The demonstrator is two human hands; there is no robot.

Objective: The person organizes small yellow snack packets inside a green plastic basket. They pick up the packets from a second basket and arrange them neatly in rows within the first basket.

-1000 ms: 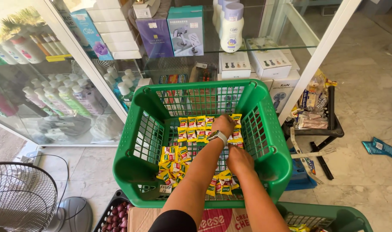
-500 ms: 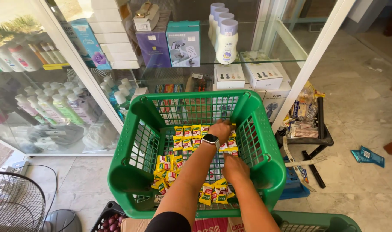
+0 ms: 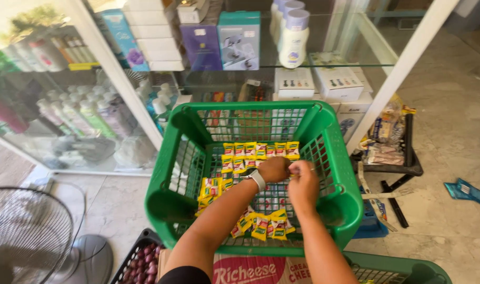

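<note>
A green plastic basket (image 3: pixel 250 107) sits on a cardboard box in front of me. Strips of small yellow sachets lie inside it: a row along the far side (image 3: pixel 261 150), a heap at the left (image 3: pixel 211 186) and another near the front (image 3: pixel 263 226). My left hand (image 3: pixel 274 169), with a white watch (image 3: pixel 258 180) on its wrist, is closed above the middle of the basket. My right hand (image 3: pixel 304 181) meets it from the right with pinched fingertips. Whatever sits between the fingers is hidden.
A glass cabinet (image 3: pixel 114 68) behind the basket holds bottles and boxes. A floor fan (image 3: pixel 24 231) stands at lower left, beside a black crate of small red onions (image 3: pixel 145 260). A second green basket (image 3: pixel 403 268) is at lower right. A black rack of packets (image 3: pixel 389 144) and a blue packet (image 3: pixel 465 190) are at right.
Both hands have lifted off the sachets at the basket's far right and come together above its middle. The camera has shifted slightly.
</note>
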